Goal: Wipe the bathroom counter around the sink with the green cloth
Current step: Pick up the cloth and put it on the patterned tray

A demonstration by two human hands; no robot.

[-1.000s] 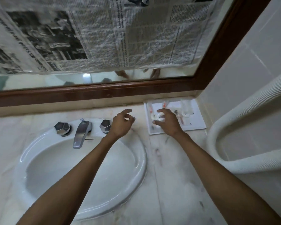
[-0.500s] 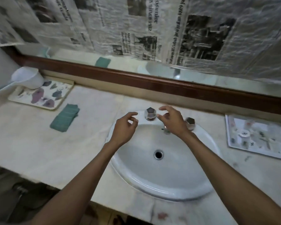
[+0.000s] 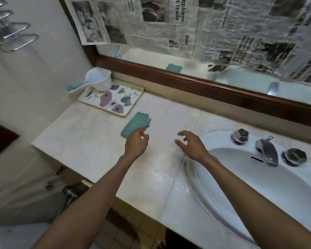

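A folded green cloth point(image 3: 136, 124) lies flat on the pale marble counter point(image 3: 90, 139), left of the white oval sink point(image 3: 258, 191). My left hand point(image 3: 136, 143) hovers just in front of the cloth's near edge, fingers curled and apart, holding nothing. My right hand point(image 3: 190, 145) hangs over the counter beside the sink's left rim, fingers spread and empty. A wet patch point(image 3: 167, 178) glistens on the counter near the sink's front left.
A floral tray point(image 3: 113, 99) with a white scoop point(image 3: 97, 80) stands at the counter's back left. Chrome tap point(image 3: 267, 150) and two knobs sit behind the basin. A wood-framed mirror point(image 3: 187, 76) covered with newspaper runs along the back. The counter's left edge drops off by the wall.
The view has swung left from the right-hand tray, past the sink, to the left counter. Both hands moved left with it; the left hand now sits close to the green cloth.
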